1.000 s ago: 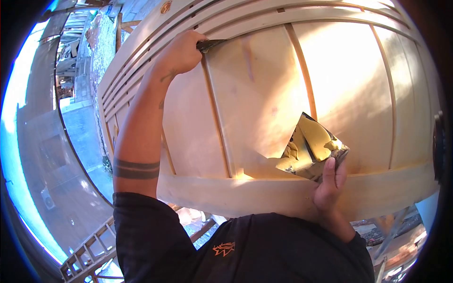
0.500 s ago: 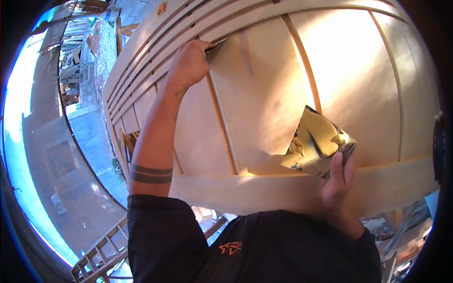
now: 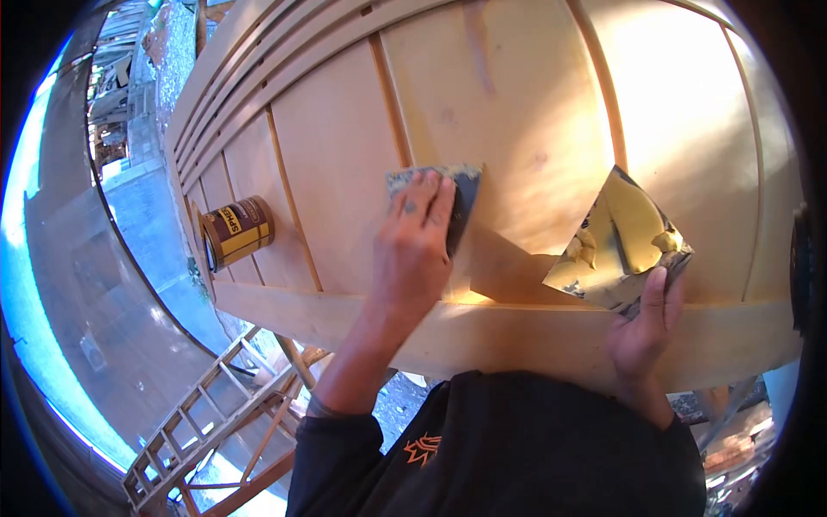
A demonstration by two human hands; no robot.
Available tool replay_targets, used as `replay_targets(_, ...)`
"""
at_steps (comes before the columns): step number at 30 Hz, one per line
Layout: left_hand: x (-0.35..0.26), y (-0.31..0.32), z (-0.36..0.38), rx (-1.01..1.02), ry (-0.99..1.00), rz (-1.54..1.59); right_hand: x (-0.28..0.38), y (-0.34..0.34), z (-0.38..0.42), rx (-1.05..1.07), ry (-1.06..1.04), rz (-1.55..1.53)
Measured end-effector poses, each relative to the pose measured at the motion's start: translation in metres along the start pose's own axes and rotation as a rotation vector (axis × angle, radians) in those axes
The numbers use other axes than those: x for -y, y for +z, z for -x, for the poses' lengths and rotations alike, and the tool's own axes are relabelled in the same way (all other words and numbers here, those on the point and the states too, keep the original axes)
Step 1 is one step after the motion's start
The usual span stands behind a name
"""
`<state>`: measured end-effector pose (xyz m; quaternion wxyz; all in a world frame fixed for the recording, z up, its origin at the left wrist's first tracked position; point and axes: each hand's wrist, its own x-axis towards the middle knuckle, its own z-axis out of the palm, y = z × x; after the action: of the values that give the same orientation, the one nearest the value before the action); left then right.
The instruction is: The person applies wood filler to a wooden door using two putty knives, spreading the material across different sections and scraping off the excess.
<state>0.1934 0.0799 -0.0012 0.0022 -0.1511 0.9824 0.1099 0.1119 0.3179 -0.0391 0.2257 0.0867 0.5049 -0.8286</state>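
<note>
My left hand (image 3: pixel 413 237) presses a dark, flat putty spreader (image 3: pixel 466 202) to the wooden panel (image 3: pixel 336 129), fingers spread along its face. Putty residue lines the spreader's far edge, close by a groove between two boards. On the right, my right hand (image 3: pixel 644 326) grips a square putty board (image 3: pixel 594 280) by its near corner, thumb on top. A thick mound of yellow putty (image 3: pixel 633 226) sits on that board, with a smaller lump beside it. The putty board is held above the panel and casts a shadow to its left.
An open-looking tin (image 3: pixel 239 233) with a brown and yellow label stands near the panel's left end. Slats (image 3: pixel 284 65) run along the far side. Below left is a ladder (image 3: pixel 202 414), with a trestle leg (image 3: pixel 258 478) beside it.
My left hand has come from the far slats back toward me, bringing the spreader down the panel. The view has shifted, so the tin now shows fully. My right hand still holds the putty board.
</note>
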Motion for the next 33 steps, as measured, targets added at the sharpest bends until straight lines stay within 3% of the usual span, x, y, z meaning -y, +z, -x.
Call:
replay_targets(3, -0.011, 0.013, 0.035, -0.019, 0.000, 0.012, -0.004, -0.008, 0.000, 0.007, -0.026, 0.160)
replay_targets(9, -0.036, 0.009, 0.087, 0.074, -0.043, 0.058, -0.010, -0.009, 0.003, -0.106, -0.017, -0.025)
replay_targets(12, -0.034, -0.018, 0.087, 0.306, -0.025, 0.143, -0.010, -0.012, 0.003, -0.085, 0.000, 0.014)
replay_targets(14, -0.017, -0.046, 0.068, 0.440, 0.047, 0.175, -0.008, -0.014, 0.001, -0.021, 0.010, 0.036)
replay_targets(17, 0.015, -0.074, -0.010, 0.173, 0.172, -0.019, -0.011, -0.012, 0.001, 0.050, 0.023, 0.002)
replay_targets(18, 0.023, -0.077, -0.039, 0.123, 0.059, -0.015, -0.011, -0.012, 0.000, 0.087, 0.031, -0.023)
replay_targets(23, 0.072, -0.068, -0.156, 0.165, 0.128, -0.035, -0.013, -0.007, -0.004, 0.152, 0.000, 0.015)
replay_targets(30, 0.073, -0.064, -0.200, 0.222, 0.064, -0.116, -0.007, 0.006, -0.004, 0.035, 0.004, 0.018)
replay_targets(33, 0.072, -0.066, -0.204, 0.279, 0.066, -0.131, -0.010, -0.004, -0.005, 0.121, -0.016, 0.016)
